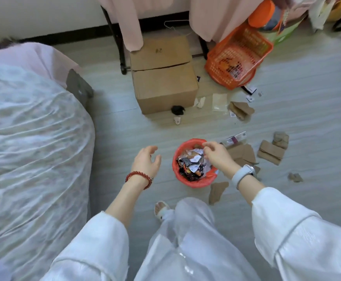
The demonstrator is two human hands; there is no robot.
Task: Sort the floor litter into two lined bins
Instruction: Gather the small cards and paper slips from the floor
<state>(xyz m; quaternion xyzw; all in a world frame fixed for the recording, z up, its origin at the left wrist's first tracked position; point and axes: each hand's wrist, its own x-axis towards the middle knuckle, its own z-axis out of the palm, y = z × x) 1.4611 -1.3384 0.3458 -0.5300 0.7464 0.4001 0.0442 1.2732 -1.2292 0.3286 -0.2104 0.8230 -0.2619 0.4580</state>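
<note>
Right hand (216, 154) hangs over the far-right rim of the red-lined bin (194, 184), fingers curled down toward the wrappers (192, 165) inside. Whether anything is pinched cannot be told; fingertips are hidden against the paper scraps. Left hand (146, 162) hovers left of the bin, clear of it, fingers loosely spread and half-bent, nothing held.

Bin sits on the floor just ahead of the knees, upright, mouth facing up, already well filled with foil wrappers and white scraps. A second bin is not seen in this view.

Step judged in hand: dropping or pressing light litter into this bin.
- Release should be made low over the centre, not at the rim, since the heap is near the top and spillover is likely.
- Liner edge should be steadied by the free left hand if contents are pushed down.
- Cardboard should be kept out; it looks to be the other stream.

Torn cardboard pieces (271, 152) lie flat to the right of the bin, some touching it, long axes mostly running left-near to right-far. One strip (217, 192) near the right knee lies roughly near-to-far.
</note>
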